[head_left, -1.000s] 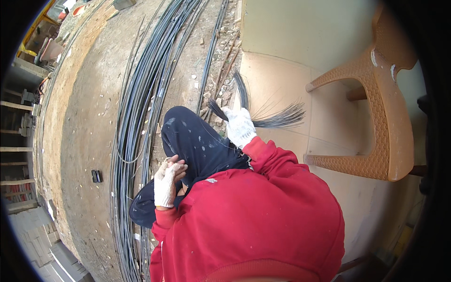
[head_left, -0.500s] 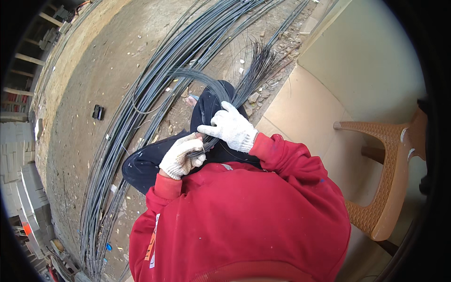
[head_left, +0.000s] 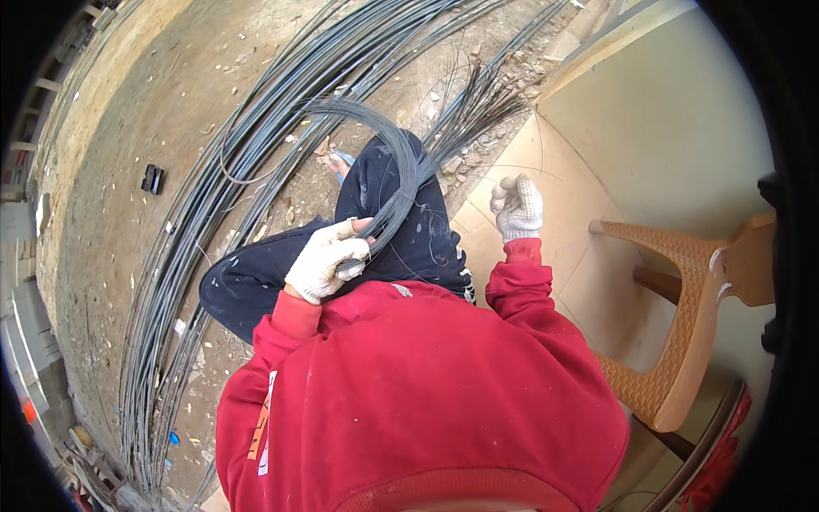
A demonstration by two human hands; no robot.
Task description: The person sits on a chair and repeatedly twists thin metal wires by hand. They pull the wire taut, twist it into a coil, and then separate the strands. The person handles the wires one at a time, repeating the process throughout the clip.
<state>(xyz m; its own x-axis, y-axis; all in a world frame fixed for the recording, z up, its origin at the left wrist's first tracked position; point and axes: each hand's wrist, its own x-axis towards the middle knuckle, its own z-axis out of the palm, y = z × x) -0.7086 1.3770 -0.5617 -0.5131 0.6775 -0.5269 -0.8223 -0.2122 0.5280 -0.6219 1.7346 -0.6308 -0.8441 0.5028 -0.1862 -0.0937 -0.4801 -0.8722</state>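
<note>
A bent bundle of thin grey wire [head_left: 401, 194] lies across my dark-trousered legs, its loose ends fanning out at the far side. My left hand [head_left: 327, 258], in a white knit glove with bare fingertips showing, is wrapped round the near end of the bundle. My right hand [head_left: 517, 207], also gloved in white, is raised apart from the bundle, to its right above the tiles. Its fingers are curled in. A fine dark strand shows close to those fingers, but I cannot make out what they hold.
Long dark rods or cables [head_left: 256, 145] curve over the dirt ground at the left. A brown plastic chair [head_left: 674, 367] stands on beige tiles [head_left: 589, 171] to the right, beside a pale wall [head_left: 665, 111]. A small black object [head_left: 153, 179] lies on the dirt.
My right hand has left the wire bundle and moved right, its fingers now curled. The left hand keeps its grip on the bundle. The whole view has shifted slightly.
</note>
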